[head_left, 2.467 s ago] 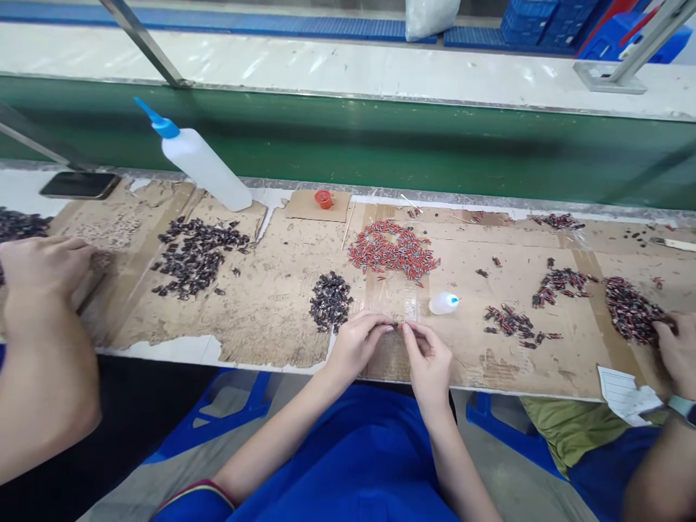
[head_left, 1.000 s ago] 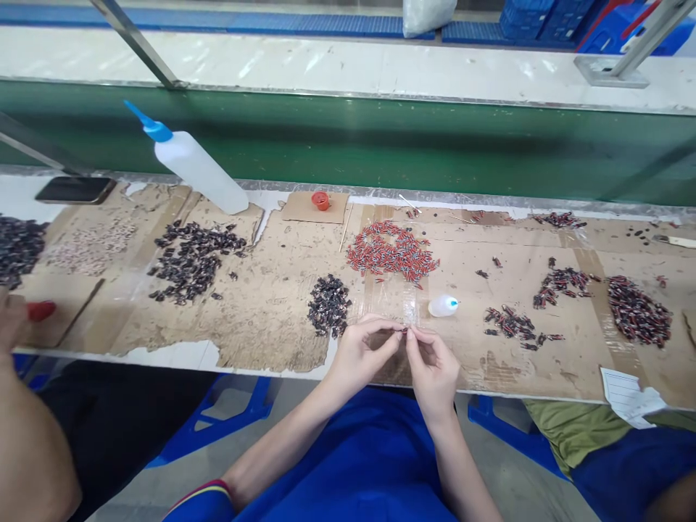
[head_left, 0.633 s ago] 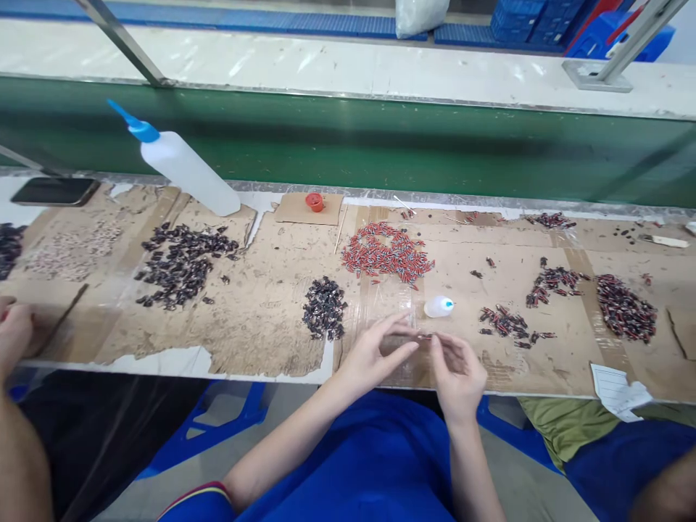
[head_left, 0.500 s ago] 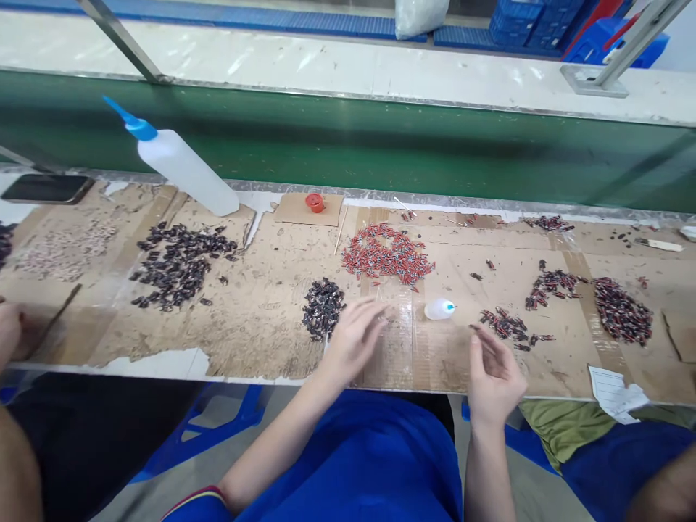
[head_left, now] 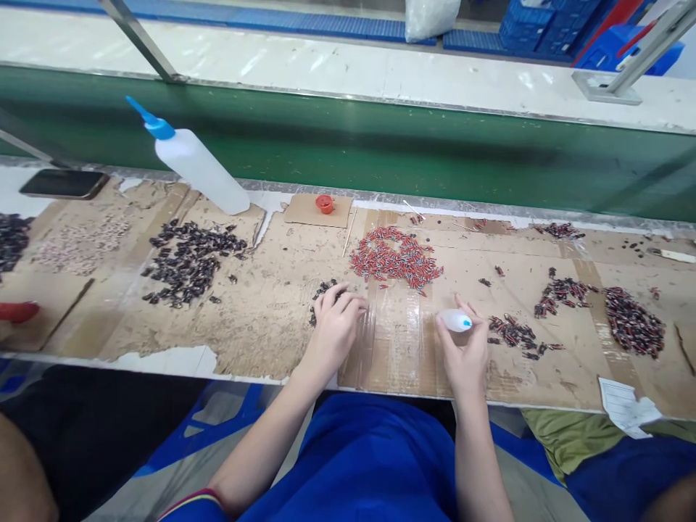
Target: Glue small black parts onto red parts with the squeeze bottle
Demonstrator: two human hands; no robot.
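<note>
My left hand [head_left: 338,325] rests palm down at the right side of a small pile of black parts [head_left: 325,288], covering much of it. Its fingers are bent and slightly apart; no part shows between them. My right hand [head_left: 468,355] is closed on a small white squeeze bottle [head_left: 454,320], thumb on the near side and fingers on the far side. The bottle's blue tip points right. Beyond and between my hands lies a heap of small red-and-grey parts [head_left: 396,255]. Just right of my right hand is a loose group of joined red-and-black pieces [head_left: 514,332].
A large white bottle [head_left: 204,170] with a blue nozzle leans at the back left, behind a black-part pile [head_left: 188,264]. A red cap [head_left: 325,204] sits on cardboard. Finished-looking red-and-black pieces [head_left: 634,322] are heaped right. A phone [head_left: 64,184] lies far left. Co-workers sit both sides.
My right hand has moved left and closed around the small bottle. My left hand has moved left onto the black pile. A co-worker's hand at the left edge is gone from view, and a red object shows there.
</note>
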